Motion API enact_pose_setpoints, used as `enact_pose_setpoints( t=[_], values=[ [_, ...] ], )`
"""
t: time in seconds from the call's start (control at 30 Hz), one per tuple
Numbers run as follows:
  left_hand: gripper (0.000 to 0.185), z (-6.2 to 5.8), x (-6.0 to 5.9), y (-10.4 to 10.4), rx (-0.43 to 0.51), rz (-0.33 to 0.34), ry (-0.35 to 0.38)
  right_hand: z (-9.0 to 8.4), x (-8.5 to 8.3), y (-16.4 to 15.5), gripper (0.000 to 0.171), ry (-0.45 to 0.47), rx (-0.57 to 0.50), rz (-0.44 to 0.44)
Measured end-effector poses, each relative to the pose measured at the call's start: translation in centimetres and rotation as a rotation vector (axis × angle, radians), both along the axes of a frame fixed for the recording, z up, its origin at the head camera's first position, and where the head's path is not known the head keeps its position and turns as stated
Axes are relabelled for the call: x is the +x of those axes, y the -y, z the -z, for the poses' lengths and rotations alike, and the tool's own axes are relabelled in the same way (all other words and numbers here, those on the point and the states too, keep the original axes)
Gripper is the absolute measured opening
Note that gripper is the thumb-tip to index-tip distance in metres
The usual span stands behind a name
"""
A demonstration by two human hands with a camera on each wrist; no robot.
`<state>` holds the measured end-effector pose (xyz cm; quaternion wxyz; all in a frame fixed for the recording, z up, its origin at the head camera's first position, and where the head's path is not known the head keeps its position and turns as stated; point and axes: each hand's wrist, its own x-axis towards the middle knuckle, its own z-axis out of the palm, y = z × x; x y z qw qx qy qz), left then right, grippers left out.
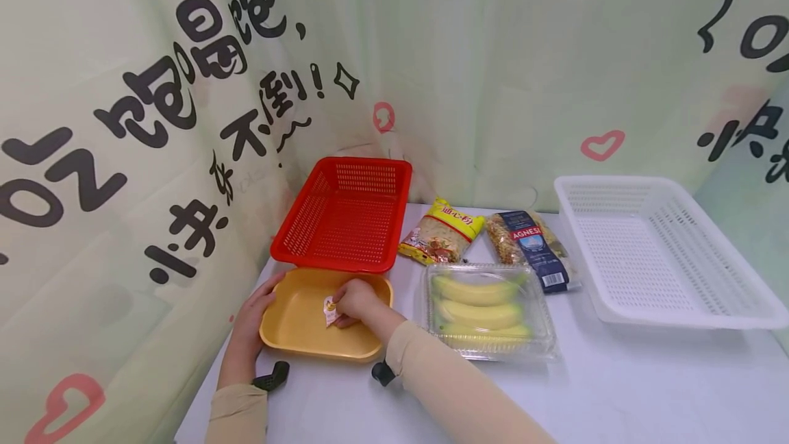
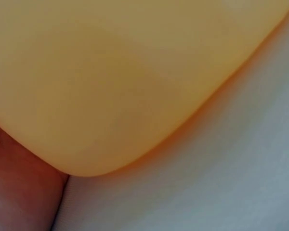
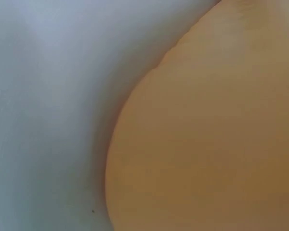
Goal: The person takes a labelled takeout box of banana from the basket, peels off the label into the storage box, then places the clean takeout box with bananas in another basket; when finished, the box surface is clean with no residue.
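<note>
In the head view a yellow-orange plastic basin (image 1: 296, 314) stands on the table at left of centre. My left hand (image 1: 251, 310) lies along its left side, fingers against the outer wall and rim. The left wrist view shows part of that hand (image 2: 24, 187) touching the basin wall (image 2: 111, 96). Inside the basin, my right hand (image 1: 357, 300) pinches a small white-and-pink printed packet (image 1: 331, 311) with a yellow picture on it. The fingertips are partly hidden. Only the basin's outer wall (image 3: 197, 139) and the table show in the right wrist view.
Behind the basin is a red basket (image 1: 345, 225). To the right lie a yellow food packet (image 1: 440, 231), an AGNESI bag (image 1: 533, 245) and a clear box of bananas (image 1: 483, 314). A white basket (image 1: 653, 259) stands at far right. A printed curtain (image 1: 468, 74) hangs behind.
</note>
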<state>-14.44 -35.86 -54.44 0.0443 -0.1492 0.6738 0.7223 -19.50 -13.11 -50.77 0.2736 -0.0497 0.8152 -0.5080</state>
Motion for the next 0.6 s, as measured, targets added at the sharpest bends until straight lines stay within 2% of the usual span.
enact_pose_setpoints(
  t=[0.33,0.6],
  values=[
    [0.045,-0.03,-0.03,-0.03,0.011,0.017,-0.016,0.04,-0.05,-0.14,0.013,-0.042,0.037,-0.037],
    [0.046,-0.08,0.02,-0.07,0.014,0.02,-0.015,0.03,0.17,-0.22,0.015,-0.023,0.069,-0.047]
  ],
)
